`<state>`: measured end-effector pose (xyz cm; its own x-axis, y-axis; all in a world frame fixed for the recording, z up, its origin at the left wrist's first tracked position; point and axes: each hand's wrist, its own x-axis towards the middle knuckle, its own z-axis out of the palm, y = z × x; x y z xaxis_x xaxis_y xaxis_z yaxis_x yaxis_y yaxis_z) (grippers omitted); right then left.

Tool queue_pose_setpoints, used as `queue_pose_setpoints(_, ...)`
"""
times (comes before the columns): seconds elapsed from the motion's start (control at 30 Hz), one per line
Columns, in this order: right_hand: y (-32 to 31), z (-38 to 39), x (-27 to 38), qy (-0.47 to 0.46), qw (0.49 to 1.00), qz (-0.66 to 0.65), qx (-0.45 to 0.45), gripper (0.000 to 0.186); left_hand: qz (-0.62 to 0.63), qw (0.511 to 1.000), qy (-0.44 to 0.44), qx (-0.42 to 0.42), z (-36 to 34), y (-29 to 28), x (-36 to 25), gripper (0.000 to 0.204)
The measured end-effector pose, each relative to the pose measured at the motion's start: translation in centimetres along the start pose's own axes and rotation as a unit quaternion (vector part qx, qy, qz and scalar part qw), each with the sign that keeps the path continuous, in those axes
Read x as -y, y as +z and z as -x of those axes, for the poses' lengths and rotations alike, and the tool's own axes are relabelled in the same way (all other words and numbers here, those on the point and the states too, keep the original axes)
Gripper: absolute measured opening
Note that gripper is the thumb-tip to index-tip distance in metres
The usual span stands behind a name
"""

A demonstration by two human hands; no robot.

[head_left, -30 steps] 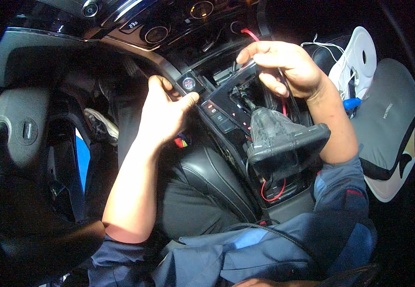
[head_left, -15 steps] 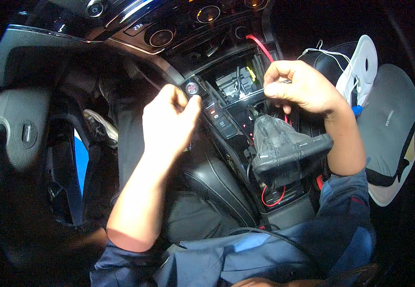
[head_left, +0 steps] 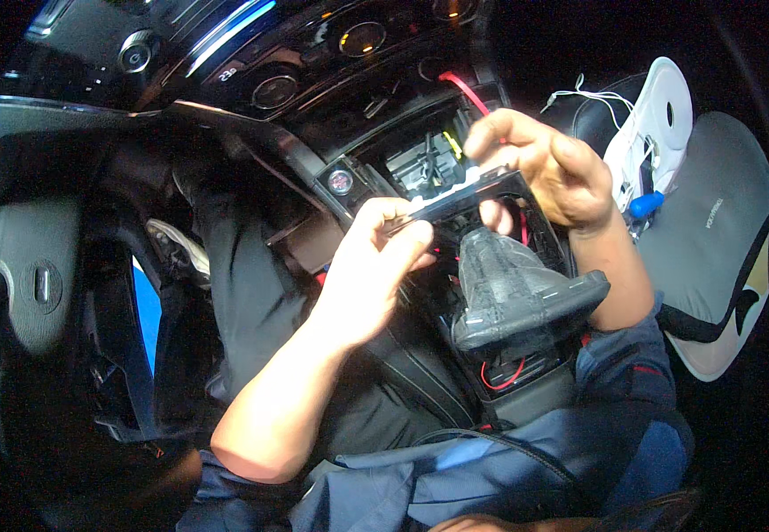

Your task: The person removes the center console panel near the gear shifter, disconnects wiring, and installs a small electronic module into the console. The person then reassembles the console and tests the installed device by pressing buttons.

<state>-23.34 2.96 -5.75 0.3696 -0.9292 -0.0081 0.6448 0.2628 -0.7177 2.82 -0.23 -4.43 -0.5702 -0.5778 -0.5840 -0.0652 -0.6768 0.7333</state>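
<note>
Black trim panel (head_left: 470,197) newly pinched at its left end, the left hand (head_left: 374,266) had shifted closer to the gear-lever boot (head_left: 499,277), supporting the piece just beyond that boot, while the right hand (head_left: 557,177) half-curled its fingers about the other end, grip unclear.

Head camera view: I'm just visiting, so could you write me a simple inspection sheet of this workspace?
Surface: car centre console, front section uncovered, inner parts exposed.
Work items: dark panel, held tilted over the console; gear-lever boot behind it.
Clutter: grey cushion-like pad, white piece with a hole and blue item, all at right.
Hands: left hand pinches the panel's left end; right hand loosely open at its right end, contact unclear.
Cables: red loop; white cord.
Surroundings: dashboard dials ahead.
</note>
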Motion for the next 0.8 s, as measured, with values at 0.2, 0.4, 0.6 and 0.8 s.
queue_pose_setpoints(0.2,-1.1,-1.2,-0.1,0.021,0.998,-0.063,-0.014,0.051,-0.191,0.974,0.040,-0.113,0.0,1.3,-1.3,0.050)
queue_pose_setpoints(0.4,-2.1,-3.0,-0.5,0.044,0.994,0.071,-0.065,0.040,-0.147,0.961,0.108,-0.209,-0.8,1.6,-2.3,0.059)
queue_pose_setpoints(0.6,-1.1,-4.8,-0.8,0.019,0.927,0.376,-0.001,0.041,-0.101,0.970,0.129,-0.177,-1.3,1.0,-1.9,0.058)
queue_pose_setpoints(0.8,0.6,-5.5,-3.0,-0.013,0.838,0.546,0.004,0.029,-0.019,0.986,0.103,-0.130,-1.5,0.4,-1.2,0.054)
